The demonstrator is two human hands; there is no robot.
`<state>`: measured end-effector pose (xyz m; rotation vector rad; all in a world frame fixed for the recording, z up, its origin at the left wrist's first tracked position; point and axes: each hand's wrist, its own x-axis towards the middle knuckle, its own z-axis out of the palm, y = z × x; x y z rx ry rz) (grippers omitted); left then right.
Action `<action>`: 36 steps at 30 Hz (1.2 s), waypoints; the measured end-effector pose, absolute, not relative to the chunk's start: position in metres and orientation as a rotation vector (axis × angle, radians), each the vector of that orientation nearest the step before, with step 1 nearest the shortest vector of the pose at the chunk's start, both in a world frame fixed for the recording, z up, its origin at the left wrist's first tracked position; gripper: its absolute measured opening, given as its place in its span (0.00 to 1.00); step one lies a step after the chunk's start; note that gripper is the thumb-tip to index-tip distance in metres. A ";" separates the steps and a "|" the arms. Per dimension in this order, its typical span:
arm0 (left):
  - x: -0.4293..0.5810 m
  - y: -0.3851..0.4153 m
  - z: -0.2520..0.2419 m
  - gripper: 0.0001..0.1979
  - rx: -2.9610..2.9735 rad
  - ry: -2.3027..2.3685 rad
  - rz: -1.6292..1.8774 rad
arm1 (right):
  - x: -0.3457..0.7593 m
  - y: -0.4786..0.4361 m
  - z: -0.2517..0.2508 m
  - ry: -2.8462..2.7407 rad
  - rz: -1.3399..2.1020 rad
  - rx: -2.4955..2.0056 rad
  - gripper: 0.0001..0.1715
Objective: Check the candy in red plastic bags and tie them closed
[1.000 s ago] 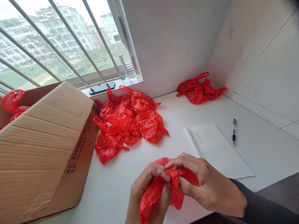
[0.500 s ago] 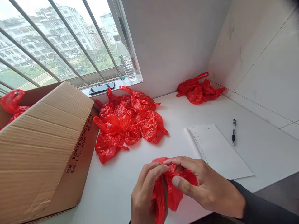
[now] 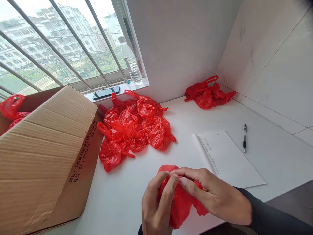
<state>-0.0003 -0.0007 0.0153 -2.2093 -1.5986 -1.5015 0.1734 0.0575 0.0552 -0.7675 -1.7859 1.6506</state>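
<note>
Left hand (image 3: 157, 205) and right hand (image 3: 215, 195) meet, fingertips pinched tight on a crumpled, translucent red plastic bag (image 3: 181, 209) bulging between and below them, though whether it touches the flat white table (image 3: 122, 199) is hard to tell.

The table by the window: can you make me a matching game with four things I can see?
Things:
1. Phone
2. Nearest bag
3. Box
4. Pen

Clues:
A. Brown, with printed writing
B. Right of the paper
C. Lying flat on the windowsill
D. Held by the left hand and right hand

Pairs: 1-C, 2-D, 3-A, 4-B
</note>
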 end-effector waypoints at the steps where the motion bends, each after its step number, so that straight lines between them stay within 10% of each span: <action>1: -0.001 -0.001 0.015 0.17 -2.196 -1.599 -1.482 | 0.173 0.058 0.055 -1.791 1.662 -0.765 0.19; 36: 0.000 -0.001 0.029 0.16 -2.197 -1.848 -1.802 | 0.178 0.064 0.056 -1.531 1.580 -0.931 0.15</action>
